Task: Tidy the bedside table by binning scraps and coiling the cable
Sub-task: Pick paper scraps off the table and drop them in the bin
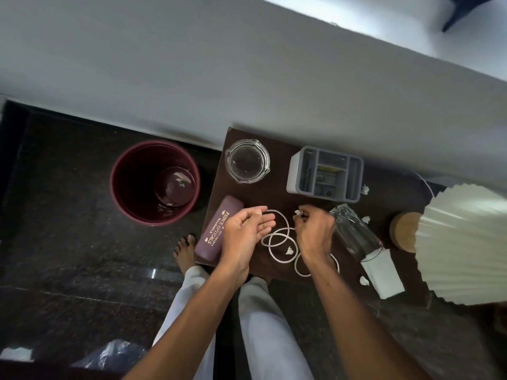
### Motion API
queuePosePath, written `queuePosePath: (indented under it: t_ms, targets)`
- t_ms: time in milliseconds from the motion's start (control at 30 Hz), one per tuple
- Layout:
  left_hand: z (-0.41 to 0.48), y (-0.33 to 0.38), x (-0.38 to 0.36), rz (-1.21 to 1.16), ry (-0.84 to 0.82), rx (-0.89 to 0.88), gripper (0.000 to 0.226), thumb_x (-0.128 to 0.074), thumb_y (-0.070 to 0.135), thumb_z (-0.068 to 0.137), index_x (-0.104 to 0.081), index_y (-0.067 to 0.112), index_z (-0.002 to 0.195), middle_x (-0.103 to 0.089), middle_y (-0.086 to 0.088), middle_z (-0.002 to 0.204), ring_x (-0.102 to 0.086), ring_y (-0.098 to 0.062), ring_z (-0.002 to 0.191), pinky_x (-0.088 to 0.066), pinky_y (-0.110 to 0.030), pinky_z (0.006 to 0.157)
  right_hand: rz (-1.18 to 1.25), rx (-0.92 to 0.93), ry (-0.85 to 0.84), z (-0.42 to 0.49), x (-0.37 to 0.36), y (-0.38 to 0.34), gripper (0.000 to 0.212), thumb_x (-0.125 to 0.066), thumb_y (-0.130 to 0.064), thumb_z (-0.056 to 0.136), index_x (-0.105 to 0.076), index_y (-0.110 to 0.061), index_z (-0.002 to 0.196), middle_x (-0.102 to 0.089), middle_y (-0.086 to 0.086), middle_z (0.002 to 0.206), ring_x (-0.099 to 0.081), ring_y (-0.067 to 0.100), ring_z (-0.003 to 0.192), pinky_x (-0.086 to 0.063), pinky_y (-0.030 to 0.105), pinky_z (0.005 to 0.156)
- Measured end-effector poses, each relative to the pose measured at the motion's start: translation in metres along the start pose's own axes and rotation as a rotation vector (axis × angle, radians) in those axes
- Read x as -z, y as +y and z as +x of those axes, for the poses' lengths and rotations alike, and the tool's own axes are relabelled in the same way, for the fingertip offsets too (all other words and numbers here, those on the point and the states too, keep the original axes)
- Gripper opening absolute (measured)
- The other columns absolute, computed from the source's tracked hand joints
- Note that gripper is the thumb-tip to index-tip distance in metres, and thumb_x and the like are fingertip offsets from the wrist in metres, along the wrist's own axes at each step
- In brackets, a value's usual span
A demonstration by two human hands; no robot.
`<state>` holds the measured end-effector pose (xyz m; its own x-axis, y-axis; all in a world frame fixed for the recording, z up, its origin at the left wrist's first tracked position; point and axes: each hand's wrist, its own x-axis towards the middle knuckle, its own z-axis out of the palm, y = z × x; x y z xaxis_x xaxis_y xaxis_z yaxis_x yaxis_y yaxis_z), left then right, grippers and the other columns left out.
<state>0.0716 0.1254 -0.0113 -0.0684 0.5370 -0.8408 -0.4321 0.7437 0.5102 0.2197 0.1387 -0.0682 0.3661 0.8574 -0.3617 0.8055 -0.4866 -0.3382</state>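
A white cable (279, 237) lies in loose loops on the dark wooden bedside table (277, 193). My right hand (312, 231) pinches a small white paper scrap (297, 213) at its fingertips, just above the cable. My left hand (247, 231) hovers palm up and relaxed beside the cable's left end, holding nothing. More white scraps lie on the table: one (289, 250) inside the cable loops, one (365, 189) by the organizer, one (365, 219) near the glass, one (364, 280) at the front edge. A maroon bin (129, 187) stands on the floor to the left with scraps inside.
On the table stand a glass ashtray (247, 161), a grey desk organizer (325, 174), a maroon spectacle case (216, 229), a clear glass (354, 231) on its side, a white box (382, 272), and a lamp with pleated shade (463, 242) on a wooden base (403, 231). My bare foot (185, 250) is beside the table.
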Motion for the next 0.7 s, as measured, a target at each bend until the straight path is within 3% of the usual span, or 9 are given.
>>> queuePosePath:
  t_ms: [167,300,433,700]
  targets:
    - [0.002,-0.002,-0.005,-0.020,0.005,-0.005,0.020,-0.050,0.011,0.105,-0.070,0.007,0.110,-0.078,-0.015,0.102,-0.075,-0.018,0.094,-0.060,-0.024,0.085,0.015,0.033,-0.029,0.003,-0.004,0.007,0.017,-0.073,-0.012,0.086,-0.076,-0.011,0.103,-0.075,0.011,0.095,-0.072,0.026,0.087,-0.059,0.036,0.083]
    - [0.002,0.000,-0.005,-0.052,0.001,0.000,0.022,-0.048,0.012,0.106,-0.069,0.006,0.113,-0.078,-0.015,0.103,-0.076,-0.017,0.093,-0.060,-0.022,0.084,0.080,0.034,-0.023,-0.002,0.006,0.006,0.011,-0.074,-0.012,0.086,-0.078,-0.010,0.097,-0.076,0.008,0.089,-0.072,0.021,0.081,-0.060,0.032,0.081]
    - [0.001,0.002,-0.004,-0.034,0.009,-0.019,0.020,-0.051,0.013,0.105,-0.070,0.009,0.110,-0.078,-0.013,0.105,-0.076,-0.015,0.094,-0.060,-0.022,0.084,0.339,-0.029,-0.057,-0.013,0.031,-0.009,0.007,-0.077,-0.016,0.085,-0.079,-0.016,0.092,-0.076,-0.005,0.083,-0.070,0.004,0.075,-0.054,0.014,0.076]
    - [-0.007,0.009,0.003,0.051,-0.039,-0.084,0.016,-0.061,0.016,0.101,-0.074,0.016,0.109,-0.079,-0.006,0.105,-0.076,-0.014,0.100,-0.059,-0.028,0.090,0.722,-0.061,-0.274,-0.044,0.052,-0.043,0.014,-0.075,-0.010,0.086,-0.077,-0.021,0.094,-0.079,-0.005,0.089,-0.075,0.006,0.088,-0.057,0.022,0.083]
